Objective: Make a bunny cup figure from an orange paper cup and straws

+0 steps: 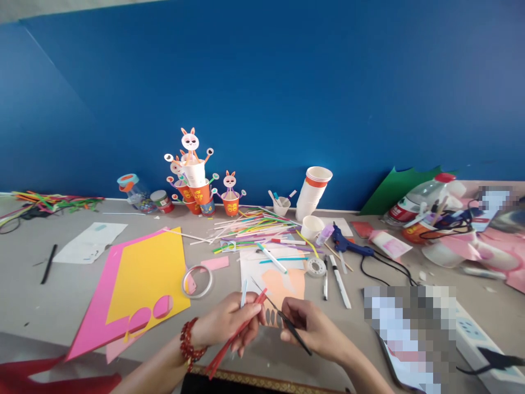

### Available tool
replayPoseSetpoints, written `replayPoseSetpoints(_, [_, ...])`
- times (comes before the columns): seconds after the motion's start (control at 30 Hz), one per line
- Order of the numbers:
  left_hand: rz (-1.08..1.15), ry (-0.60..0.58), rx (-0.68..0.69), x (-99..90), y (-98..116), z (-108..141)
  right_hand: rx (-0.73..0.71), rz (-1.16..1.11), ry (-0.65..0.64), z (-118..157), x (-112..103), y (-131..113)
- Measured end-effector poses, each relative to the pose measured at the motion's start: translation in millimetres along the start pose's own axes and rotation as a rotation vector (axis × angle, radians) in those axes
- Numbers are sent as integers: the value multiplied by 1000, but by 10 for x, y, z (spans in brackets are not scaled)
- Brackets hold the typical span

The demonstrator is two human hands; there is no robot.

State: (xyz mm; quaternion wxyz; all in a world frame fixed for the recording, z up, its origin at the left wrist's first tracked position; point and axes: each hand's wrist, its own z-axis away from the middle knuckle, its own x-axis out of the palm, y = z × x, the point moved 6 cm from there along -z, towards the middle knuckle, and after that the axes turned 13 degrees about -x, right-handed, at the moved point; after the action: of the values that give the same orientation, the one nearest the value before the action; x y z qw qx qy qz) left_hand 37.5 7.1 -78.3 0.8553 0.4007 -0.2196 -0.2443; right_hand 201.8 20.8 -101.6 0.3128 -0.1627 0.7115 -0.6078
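Observation:
My left hand (238, 320), with a red bead bracelet at its wrist, is closed around several long red strips (225, 353) whose exact kind I cannot tell. A pale blue-white stick (244, 294) also stands up from between its fingers. My right hand (305, 325) grips slim black-handled scissors (293, 328), seen nearly edge-on. Their thin pointed blades reach to the upper ends of the red strips; whether they touch is unclear. Under both hands lies a peach paper sheet (297, 284) with dark oval shapes along its lower edge.
Pink and yellow sheets (147, 262) and a tape roll (198, 282) lie left. Coloured sticks (254, 224) are heaped ahead, below rabbit-faced paper cups (200, 194). To the right are markers (339, 282), a corded glue gun (350, 246), a phone (394, 350) and a power strip (484, 345).

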Motion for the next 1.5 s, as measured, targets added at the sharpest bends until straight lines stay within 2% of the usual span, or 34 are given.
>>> replayPoseSetpoints(0.53, [47, -20, -2, -45, -31, -25, 27, 136, 80, -6, -16, 19])
replayPoseSetpoints(0.77, [64, -26, 40, -44, -37, -30, 26, 76, 64, -34, 25, 1])
replayPoseSetpoints(0.97, [39, 30, 68, -86, -73, -20, 6, -74, 75, -23, 19, -29])
replayPoseSetpoints(1.07, [48, 19, 50, -66, -83, -24, -22, -234, 155, -69, -36, -107])
replayPoseSetpoints(1.2, [51, -16, 21, 10, -66, -59, -74, -391, 378, -207, -103, -248])
replayPoseSetpoints(1.33, [41, -37, 2, 76, -31, -83, -91, -457, 437, -329, -26, -316])
replayPoseSetpoints(1.5, [53, -36, 0, 91, -26, -69, -115, -438, 516, -344, -14, -338])
